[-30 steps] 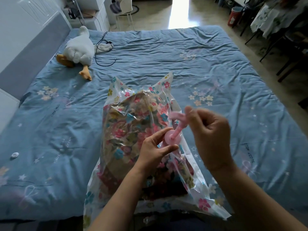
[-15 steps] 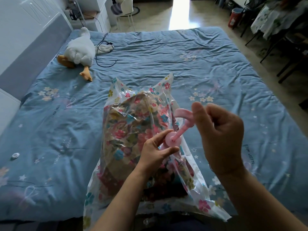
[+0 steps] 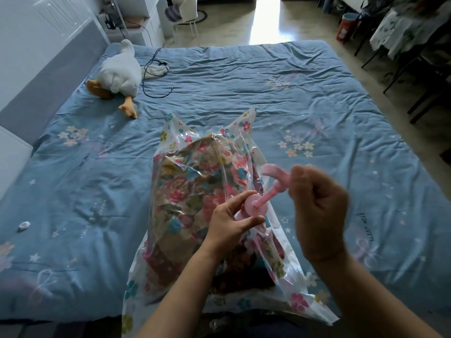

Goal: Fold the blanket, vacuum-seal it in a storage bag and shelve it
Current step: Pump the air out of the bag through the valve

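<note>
The left hand [image 3: 227, 223] pinches the round cap of the pink hand pump [image 3: 255, 206] between thumb and forefinger, low against the storage bag [image 3: 246, 123]. The right hand [image 3: 317, 211], blurred, curls round the pump's handle, up and to the right of the cap. Under both hands the folded floral blanket [image 3: 195, 191] lies inside the clear bag on the blue bed [image 3: 244, 76], well apart from a plush goose [image 3: 119, 71].

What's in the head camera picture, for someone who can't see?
The left hand pinches the base of a pink hand pump and the right hand grips its handle, on a flowered storage bag holding a floral blanket. The bag lies on a blue bed; a plush goose lies beyond.
</note>
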